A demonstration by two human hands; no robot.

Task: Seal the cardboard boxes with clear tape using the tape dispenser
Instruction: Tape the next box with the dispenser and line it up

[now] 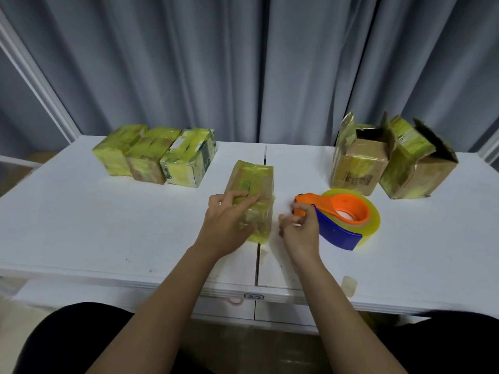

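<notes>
- Six boxes sit on the white table (81, 211): three taped ones (155, 155) in a row at far left, two open-flapped ones (388, 163) at far right, and the box I'm working on (253, 190) in the middle, lying along the table's seam.
- My left hand (229, 214) rests on that middle box, fingers laid over its top and thumb down the near side, holding it steady.
- It looks like plain brown cardboard under layers of yellowish clear tape, glossy and wrinkled, its flaps down.
- I judge it light and fairly stiff; the taped skin is probably slick, so I'd press from above and brace a side instead of squeezing.
- Just right of the box lies the tape dispenser (340, 220): blue body, orange hub and handle, a thick roll of yellow-tinted clear tape.
- My right hand (299, 225) is at its orange nose, fingertips curled together as if pinching the loose tape end; I cannot tell whether they have tape itself.
- I'd guess the dispenser is rigid and a little heavy, best taken by the blue body, keeping clear of the cutter end.
- Clear tape is limp and clingy, so I'd keep it taut.
</notes>
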